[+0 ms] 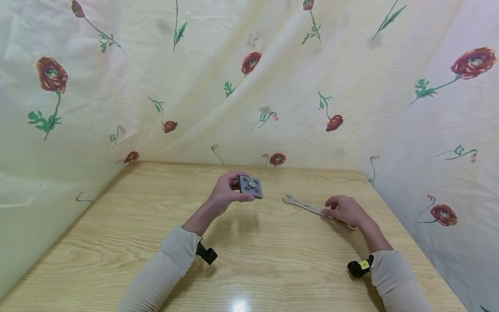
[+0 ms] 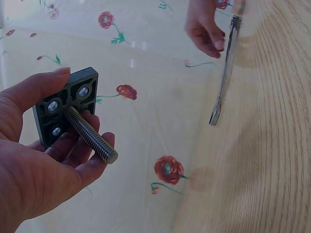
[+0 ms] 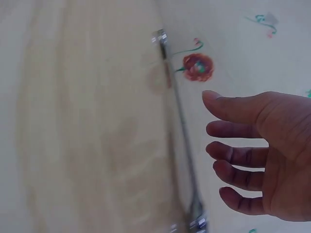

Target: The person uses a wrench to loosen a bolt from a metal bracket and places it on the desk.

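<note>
My left hand grips a square dark grey plate by its edges, above the table. A hex bolt head sits at the plate's centre, with round holes around it. In the left wrist view, the threaded bolt shank sticks out of the plate's ribbed back, and fingers curl near it. My right hand hovers over a silver wrench lying on the table. The right wrist view shows that hand beside the wrench, its fingers loosely bent and apart from it.
The wooden table runs back to a pale cloth printed with red flowers, which hangs behind and along both sides. Dark wrist cameras are strapped over both light sleeves.
</note>
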A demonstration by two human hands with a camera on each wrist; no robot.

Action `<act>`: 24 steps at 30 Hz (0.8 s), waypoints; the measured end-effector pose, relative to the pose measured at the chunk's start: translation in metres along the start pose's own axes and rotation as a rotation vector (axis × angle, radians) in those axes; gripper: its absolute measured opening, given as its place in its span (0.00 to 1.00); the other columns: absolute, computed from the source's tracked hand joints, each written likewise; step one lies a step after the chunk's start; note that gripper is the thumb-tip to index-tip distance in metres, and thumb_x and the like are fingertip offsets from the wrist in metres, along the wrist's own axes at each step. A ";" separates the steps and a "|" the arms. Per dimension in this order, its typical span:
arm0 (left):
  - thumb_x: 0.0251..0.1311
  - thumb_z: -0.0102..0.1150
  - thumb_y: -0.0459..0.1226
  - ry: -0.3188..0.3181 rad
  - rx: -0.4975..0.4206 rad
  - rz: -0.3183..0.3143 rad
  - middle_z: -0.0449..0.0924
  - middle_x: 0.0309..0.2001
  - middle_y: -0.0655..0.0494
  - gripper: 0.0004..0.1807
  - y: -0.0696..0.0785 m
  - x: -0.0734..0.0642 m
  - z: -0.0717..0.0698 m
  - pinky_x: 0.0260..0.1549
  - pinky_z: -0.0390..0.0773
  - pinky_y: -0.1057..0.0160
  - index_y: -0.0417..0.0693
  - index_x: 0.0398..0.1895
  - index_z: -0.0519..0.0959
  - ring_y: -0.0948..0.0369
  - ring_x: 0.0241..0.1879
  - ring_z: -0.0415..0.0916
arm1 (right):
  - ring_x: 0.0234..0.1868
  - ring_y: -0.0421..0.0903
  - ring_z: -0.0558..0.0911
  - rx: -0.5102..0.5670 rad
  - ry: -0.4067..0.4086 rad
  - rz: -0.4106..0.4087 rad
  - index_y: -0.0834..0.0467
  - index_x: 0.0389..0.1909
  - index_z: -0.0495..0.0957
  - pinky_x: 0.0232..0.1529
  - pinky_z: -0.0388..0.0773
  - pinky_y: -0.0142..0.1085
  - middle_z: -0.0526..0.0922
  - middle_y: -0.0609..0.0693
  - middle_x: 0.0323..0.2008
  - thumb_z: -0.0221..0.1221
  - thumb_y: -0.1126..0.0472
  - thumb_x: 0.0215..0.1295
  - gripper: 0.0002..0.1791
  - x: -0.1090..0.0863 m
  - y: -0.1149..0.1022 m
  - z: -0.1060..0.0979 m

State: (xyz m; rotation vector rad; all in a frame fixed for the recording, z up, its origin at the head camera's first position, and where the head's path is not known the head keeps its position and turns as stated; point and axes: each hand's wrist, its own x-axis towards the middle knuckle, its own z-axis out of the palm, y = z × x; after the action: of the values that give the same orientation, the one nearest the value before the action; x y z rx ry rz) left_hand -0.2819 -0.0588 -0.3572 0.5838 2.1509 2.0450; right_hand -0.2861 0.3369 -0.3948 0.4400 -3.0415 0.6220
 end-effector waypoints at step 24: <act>0.47 0.74 0.27 -0.008 0.011 -0.009 0.81 0.57 0.38 0.34 -0.003 0.000 0.003 0.39 0.81 0.66 0.40 0.61 0.74 0.58 0.47 0.79 | 0.35 0.45 0.80 0.334 0.089 -0.177 0.59 0.48 0.84 0.37 0.78 0.37 0.87 0.55 0.41 0.58 0.52 0.73 0.16 0.032 -0.155 -0.010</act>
State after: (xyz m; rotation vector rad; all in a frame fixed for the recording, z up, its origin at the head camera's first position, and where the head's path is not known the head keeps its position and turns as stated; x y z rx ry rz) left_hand -0.2816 -0.0556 -0.3600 0.5813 2.1576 2.0249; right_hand -0.2745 0.1949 -0.3243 0.6581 -2.7770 1.1084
